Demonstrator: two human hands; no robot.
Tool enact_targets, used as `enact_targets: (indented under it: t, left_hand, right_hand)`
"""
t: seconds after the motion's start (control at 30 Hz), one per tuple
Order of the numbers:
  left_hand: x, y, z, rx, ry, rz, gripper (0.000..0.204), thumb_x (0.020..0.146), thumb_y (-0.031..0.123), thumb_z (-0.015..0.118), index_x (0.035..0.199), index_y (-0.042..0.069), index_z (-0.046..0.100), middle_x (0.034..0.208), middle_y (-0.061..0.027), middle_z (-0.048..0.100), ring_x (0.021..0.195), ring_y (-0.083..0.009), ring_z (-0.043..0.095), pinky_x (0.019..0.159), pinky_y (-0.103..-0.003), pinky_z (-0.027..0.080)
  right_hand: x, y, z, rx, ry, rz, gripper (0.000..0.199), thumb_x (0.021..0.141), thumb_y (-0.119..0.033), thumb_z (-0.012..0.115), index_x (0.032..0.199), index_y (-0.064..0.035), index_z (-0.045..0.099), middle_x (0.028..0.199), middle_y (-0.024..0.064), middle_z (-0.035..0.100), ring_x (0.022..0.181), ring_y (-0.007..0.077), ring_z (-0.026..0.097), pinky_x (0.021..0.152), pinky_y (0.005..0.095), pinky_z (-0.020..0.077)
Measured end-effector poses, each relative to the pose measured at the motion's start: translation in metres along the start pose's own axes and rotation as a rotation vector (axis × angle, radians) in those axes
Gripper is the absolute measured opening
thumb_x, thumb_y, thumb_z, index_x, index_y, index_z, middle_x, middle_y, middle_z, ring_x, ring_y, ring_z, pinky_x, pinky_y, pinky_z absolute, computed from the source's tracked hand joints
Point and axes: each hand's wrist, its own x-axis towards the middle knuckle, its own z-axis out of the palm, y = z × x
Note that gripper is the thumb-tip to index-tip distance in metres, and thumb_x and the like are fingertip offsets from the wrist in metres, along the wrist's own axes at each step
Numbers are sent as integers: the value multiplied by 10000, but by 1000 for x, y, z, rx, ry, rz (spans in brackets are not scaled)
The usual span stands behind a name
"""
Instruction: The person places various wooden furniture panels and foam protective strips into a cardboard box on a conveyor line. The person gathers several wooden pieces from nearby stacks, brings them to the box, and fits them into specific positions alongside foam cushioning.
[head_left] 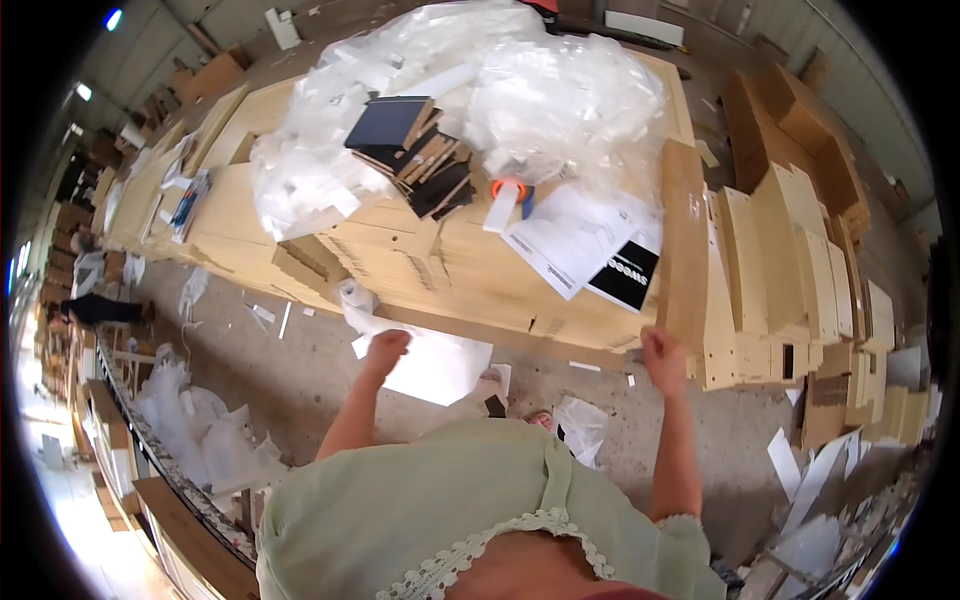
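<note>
Nearest, at 6 o'clock, the person's pale green lace-trimmed top filled the lower frame, both forearms reaching up from it.

Left hand was curled into a loose fist just over the white paper sheet hanging off the near edge of the worktop; whether it pinched the sheet, cannot tell.

Right hand, at 4 o'clock from the frame centre, was closed on the lower end of the tall upright flat cardboard panel standing against the worktop's right end.

Judged step: lifting or squaring that panel against the stack. Next move likely needs a firm grip at the panel's bottom edge and the left hand free to steady it.

The panel looked plain tan, thin, rigid, long, upright with a slight lean.

Farther, at 3 o'clock, rows of folded tan cardboard blanks stood on edge.

On the worktop: printed white papers, a black booklet, an orange-and-white tape dispenser, dark flat boxes.

Farthest, at 12 o'clock, a heap of clear plastic wrap.
</note>
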Motion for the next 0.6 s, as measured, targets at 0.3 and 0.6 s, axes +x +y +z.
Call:
enact_targets:
  t: [0.3, 0.6]
  left_hand:
    - [55, 90, -117, -374, 579, 132, 192, 855, 128, 598, 980, -17, 612, 837, -55, 641, 730, -118, 607, 658, -231, 461]
    - [214, 243, -163, -360, 316, 516, 179, 852, 54, 584, 992, -57, 600, 855, -79, 639, 780, -129, 609, 726, -239, 490]
  right_hand:
    - [291, -139, 44, -92, 161, -288, 190, 833, -221, 582, 952, -86, 646, 765, 163, 639, 696, 291, 636, 624, 342, 492]
    - [462, -72, 105, -616, -179, 71, 272, 818, -175, 475, 953, 43, 567, 794, 199, 620, 719, 316, 610, 712, 373, 495]
